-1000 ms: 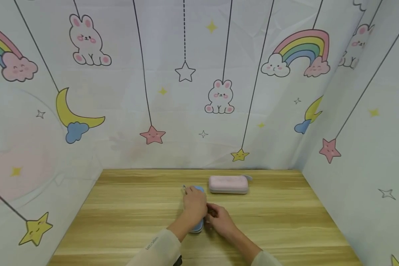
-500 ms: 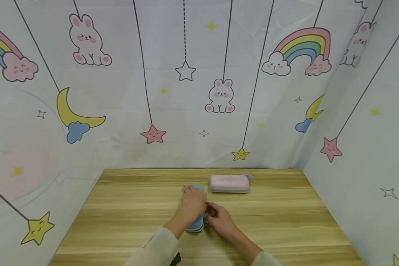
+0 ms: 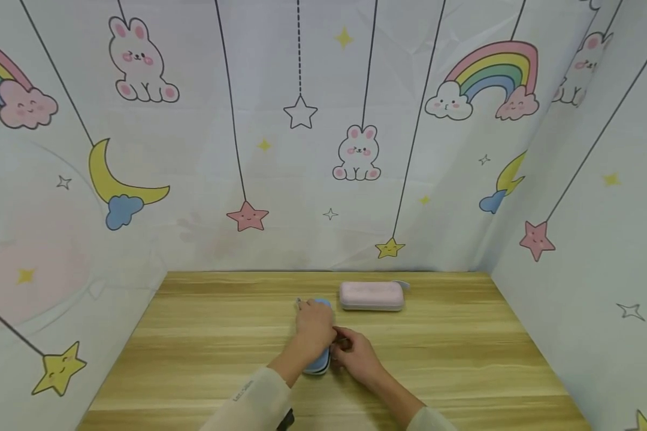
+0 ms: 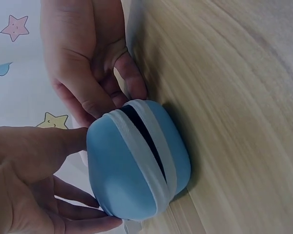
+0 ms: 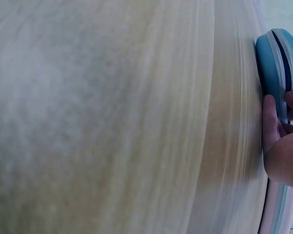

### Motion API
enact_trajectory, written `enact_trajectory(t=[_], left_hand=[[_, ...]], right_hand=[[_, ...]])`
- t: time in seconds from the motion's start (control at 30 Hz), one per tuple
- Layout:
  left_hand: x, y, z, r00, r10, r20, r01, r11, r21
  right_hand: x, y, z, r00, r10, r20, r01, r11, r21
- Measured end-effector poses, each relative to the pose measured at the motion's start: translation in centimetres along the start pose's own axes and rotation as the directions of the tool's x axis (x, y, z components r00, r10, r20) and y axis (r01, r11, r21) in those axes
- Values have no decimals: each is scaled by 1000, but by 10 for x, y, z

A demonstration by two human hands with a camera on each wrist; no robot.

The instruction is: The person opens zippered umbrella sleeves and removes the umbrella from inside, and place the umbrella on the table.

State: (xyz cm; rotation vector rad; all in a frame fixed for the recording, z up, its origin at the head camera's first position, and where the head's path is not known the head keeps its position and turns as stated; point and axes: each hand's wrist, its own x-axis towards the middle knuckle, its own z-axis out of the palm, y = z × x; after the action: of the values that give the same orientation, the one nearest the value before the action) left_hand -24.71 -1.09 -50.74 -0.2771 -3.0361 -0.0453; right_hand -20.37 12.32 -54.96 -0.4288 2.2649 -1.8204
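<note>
A blue zip case (image 3: 318, 362) lies lengthwise on the wooden table, with a pale zipper band around its side. In the left wrist view, the band of the blue case (image 4: 122, 170) gapes at the near end and shows a dark slit. My left hand (image 3: 314, 326) grips the case from above, thumb on one side and fingers on the other. At the right side my right hand (image 3: 358, 359) has its thumb and curled forefinger at the zipper seam, pinching there; the zipper pull is hidden. The right wrist view shows the right hand (image 5: 285, 156) low against the case (image 5: 268, 63).
A pink zip case (image 3: 372, 296) with a small strap lies behind and to the right of the blue one. The wooden table (image 3: 210, 347) ends at a white patterned curtain (image 3: 280, 173) at the back and sides.
Both hands stay almost in place on the blue case. The view shifts slightly; the pink case stays where it was.
</note>
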Motion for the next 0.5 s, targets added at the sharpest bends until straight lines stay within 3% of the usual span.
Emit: enact_trajectory(t=[0.07,0.3,0.5], left_hand=[[0,0,2,1000,19,-25,-19,1000,18],[-1,-3,1,998,28,-60,-28,1000,-3],[-2,-9,-3,996,53,-76,-54,999,-8]], right_hand=[[-1,0,0,1000,-2,-3,2,1000,-7],[11,34,2,1000,-7,-29,5,998,-57],[12,36,4,998,-35,-51,31,997,-76]])
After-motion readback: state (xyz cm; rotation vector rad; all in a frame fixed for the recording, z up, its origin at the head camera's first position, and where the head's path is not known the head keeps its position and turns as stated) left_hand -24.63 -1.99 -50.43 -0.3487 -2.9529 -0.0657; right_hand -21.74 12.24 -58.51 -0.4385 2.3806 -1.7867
